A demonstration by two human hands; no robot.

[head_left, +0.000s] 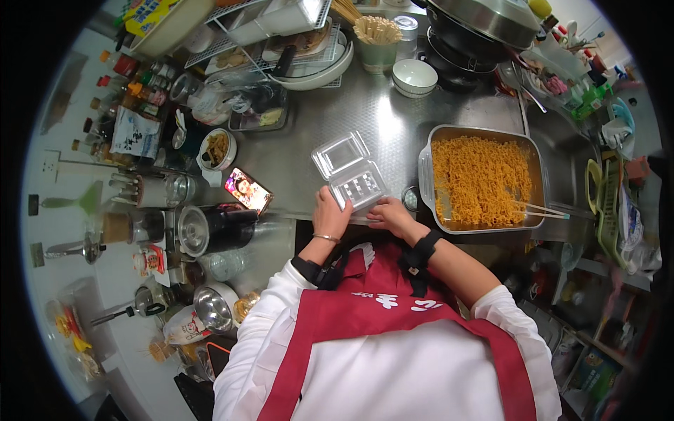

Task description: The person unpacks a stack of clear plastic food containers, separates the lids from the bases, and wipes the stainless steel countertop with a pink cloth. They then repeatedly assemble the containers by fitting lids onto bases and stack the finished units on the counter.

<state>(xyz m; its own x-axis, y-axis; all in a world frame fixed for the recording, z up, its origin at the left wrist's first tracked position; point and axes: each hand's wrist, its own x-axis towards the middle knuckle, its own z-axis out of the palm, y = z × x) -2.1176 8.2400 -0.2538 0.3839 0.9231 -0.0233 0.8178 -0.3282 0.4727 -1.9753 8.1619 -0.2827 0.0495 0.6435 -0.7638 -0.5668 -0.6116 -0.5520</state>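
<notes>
- Clear clamshell box: sits left of the noodle tray, over the tabletop, hinged open with the far half (likely the lid) folded back.
- Left hand has its grip closed on the near-left side, thumb along the rim. Looks like the steadier hold.
- Right hand has fingertips at the near-right corner, on the side toward the noodle tray. Can't tell if that grip is pinching or just resting.
- Imo go easy on the squeeze: plastic that thin probably buckles, so I'd support the base instead of pressing the walls.
- I'd leave the lid well back so it doesn't flop over the opening.
- Watch the small clear cup just left of the noodle tray; the right hand is close to it.
- Same for the chopsticks poking past the noodle tray's right rim, easy to snag.
</notes>
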